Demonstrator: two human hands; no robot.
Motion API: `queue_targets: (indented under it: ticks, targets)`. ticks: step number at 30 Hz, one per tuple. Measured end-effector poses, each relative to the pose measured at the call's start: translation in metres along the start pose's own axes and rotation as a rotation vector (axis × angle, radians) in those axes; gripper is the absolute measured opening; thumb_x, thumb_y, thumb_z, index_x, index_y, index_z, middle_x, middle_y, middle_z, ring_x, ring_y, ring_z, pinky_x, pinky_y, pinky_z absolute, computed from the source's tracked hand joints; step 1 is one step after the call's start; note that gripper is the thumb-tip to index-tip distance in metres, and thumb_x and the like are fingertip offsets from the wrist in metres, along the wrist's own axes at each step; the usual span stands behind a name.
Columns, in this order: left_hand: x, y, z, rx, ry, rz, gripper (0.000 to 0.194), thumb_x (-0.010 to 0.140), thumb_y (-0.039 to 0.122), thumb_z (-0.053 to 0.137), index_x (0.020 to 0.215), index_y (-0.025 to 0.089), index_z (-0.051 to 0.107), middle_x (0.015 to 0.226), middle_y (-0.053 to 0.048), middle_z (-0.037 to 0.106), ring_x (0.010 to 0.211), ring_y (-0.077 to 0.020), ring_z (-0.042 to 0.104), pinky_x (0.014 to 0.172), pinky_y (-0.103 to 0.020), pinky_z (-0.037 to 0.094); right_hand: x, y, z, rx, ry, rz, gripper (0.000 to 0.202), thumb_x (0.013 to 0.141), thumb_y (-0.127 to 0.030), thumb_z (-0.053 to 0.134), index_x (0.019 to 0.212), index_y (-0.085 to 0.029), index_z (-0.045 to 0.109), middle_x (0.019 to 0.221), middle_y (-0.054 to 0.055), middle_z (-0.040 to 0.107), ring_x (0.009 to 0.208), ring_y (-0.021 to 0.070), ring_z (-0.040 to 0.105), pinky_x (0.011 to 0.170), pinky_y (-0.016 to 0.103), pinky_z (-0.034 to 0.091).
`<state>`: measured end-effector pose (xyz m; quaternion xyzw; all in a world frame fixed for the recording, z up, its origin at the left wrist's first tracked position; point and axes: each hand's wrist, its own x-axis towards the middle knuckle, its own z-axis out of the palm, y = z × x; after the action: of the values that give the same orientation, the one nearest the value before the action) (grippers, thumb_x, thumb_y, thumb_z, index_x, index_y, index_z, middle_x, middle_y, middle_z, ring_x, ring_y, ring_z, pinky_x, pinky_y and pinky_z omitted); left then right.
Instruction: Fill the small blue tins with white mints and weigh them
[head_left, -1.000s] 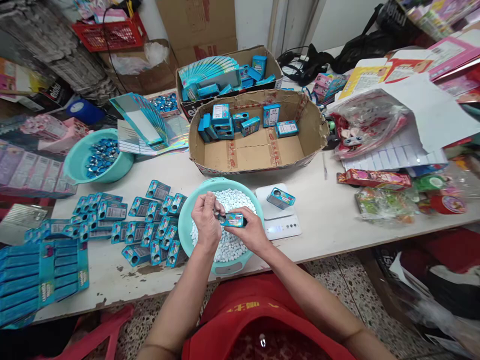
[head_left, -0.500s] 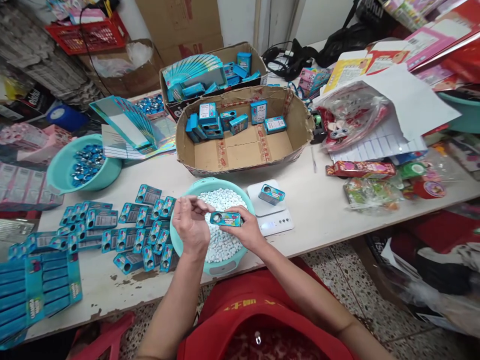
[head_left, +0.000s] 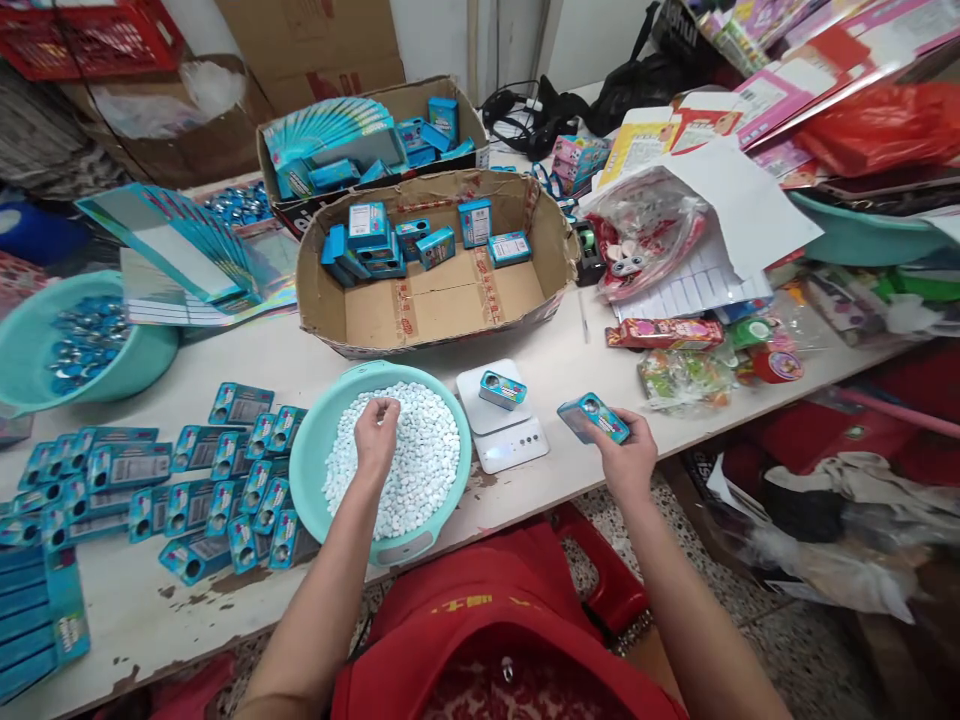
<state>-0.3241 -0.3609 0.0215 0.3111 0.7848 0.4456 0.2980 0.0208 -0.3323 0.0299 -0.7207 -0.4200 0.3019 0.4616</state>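
Note:
My right hand grips a small blue candy box with a round hole in its top, held to the right of the white scale. Another blue box lies on the scale's plate. Above the turquoise bowl is my left hand, its fingertips pinched together; whatever is between them is hidden. White candies fill much of that bowl. To its left stand several more blue boxes with holes facing up.
Behind the bowl sits a cut-down cardboard box holding several blue boxes. A second turquoise bowl with shiny blue pieces is at the left. Plastic packets and papers lie to the right.
My right hand has carried its box rightward, from above the bowl to past the scale. My left hand has parted from it and now pinches over the candies. The view has shifted right.

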Motion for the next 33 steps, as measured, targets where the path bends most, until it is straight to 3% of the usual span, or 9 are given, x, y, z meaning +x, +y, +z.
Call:
queue_targets:
  ticks: [4,7,11,14,17,20,24,29,33]
  targets:
    - [0.009,0.007,0.007,-0.046,-0.03,-0.027,0.026,0.069,0.043,0.058,0.077,0.018,0.06,0.078,-0.002,0.061,0.076,-0.0178,0.059,0.066,-0.028,0.048,0.03,0.048,0.006,-0.062,0.06,0.027,0.05,0.053,-0.048,0.073,0.089,-0.016,0.056,0.084,0.003,0.059,0.075,0.0189,0.055,0.075,0.038,0.047]
    - [0.009,0.009,0.004,-0.056,-0.036,-0.034,0.026,0.069,0.043,0.058,0.077,0.018,0.059,0.075,-0.002,0.06,0.073,-0.0172,0.059,0.064,-0.028,0.048,0.027,0.051,0.009,-0.142,0.079,-0.133,0.055,0.06,-0.051,0.071,0.099,-0.016,0.054,0.099,0.009,0.058,0.095,0.0253,0.055,0.087,0.046,0.044]
    - [0.001,0.002,-0.003,-0.063,-0.023,-0.067,0.027,0.068,0.044,0.059,0.076,0.018,0.059,0.075,-0.001,0.06,0.072,-0.0175,0.06,0.065,-0.029,0.048,0.009,0.025,0.016,-0.293,0.145,-0.505,0.064,0.069,-0.049,0.07,0.119,-0.015,0.046,0.124,0.018,0.048,0.122,0.0312,0.041,0.102,0.053,0.031]
    - [-0.007,-0.004,-0.007,-0.092,-0.016,-0.093,0.026,0.069,0.043,0.059,0.076,0.018,0.059,0.076,-0.001,0.059,0.072,-0.0167,0.06,0.065,-0.028,0.048,0.0,0.007,0.041,-0.285,-0.015,-0.624,0.07,0.07,-0.05,0.07,0.125,-0.017,0.041,0.124,0.017,0.049,0.121,0.0312,0.043,0.101,0.053,0.033]
    - [-0.015,-0.008,-0.01,-0.129,-0.028,-0.106,0.025,0.07,0.042,0.059,0.076,0.018,0.059,0.075,-0.001,0.06,0.069,-0.0157,0.059,0.064,-0.027,0.047,-0.003,0.001,0.077,-0.226,-0.236,-0.558,0.07,0.067,-0.051,0.071,0.121,-0.017,0.044,0.12,0.015,0.053,0.118,0.0304,0.046,0.1,0.05,0.035]
    - [-0.022,-0.008,-0.013,-0.178,-0.044,-0.125,0.025,0.069,0.041,0.061,0.075,0.017,0.059,0.075,-0.002,0.061,0.068,-0.0156,0.059,0.063,-0.027,0.046,-0.002,0.001,0.103,-0.137,-0.381,-0.363,0.053,0.067,-0.05,0.069,0.106,-0.017,0.053,0.106,0.011,0.061,0.103,0.0263,0.055,0.092,0.044,0.041]
    - [-0.033,-0.001,-0.014,-0.322,-0.051,-0.218,0.028,0.066,0.043,0.067,0.074,0.017,0.059,0.074,-0.003,0.062,0.066,-0.0156,0.06,0.063,-0.027,0.046,-0.005,-0.024,0.104,-0.074,-0.386,-0.281,0.04,0.066,-0.048,0.07,0.091,-0.019,0.057,0.09,0.003,0.062,0.089,0.0224,0.057,0.085,0.039,0.044]
    - [-0.043,0.031,-0.007,-0.802,-0.14,-0.397,0.042,0.075,0.055,0.06,0.088,0.015,0.064,0.092,-0.009,0.067,0.084,-0.0195,0.064,0.073,-0.03,0.049,-0.034,-0.096,0.09,-0.098,-0.502,-0.659,0.029,0.073,-0.037,0.071,0.097,-0.024,0.062,0.096,0.004,0.062,0.093,0.0222,0.057,0.085,0.037,0.041]
    - [-0.039,0.056,0.004,-1.11,-0.189,-0.571,0.047,0.089,0.053,0.04,0.091,0.014,0.065,0.101,-0.011,0.067,0.084,-0.0165,0.063,0.069,-0.026,0.049,-0.059,-0.121,0.101,-0.297,-0.658,-0.902,0.021,0.074,-0.032,0.071,0.093,-0.025,0.065,0.087,0.002,0.065,0.088,0.0234,0.057,0.088,0.041,0.034]
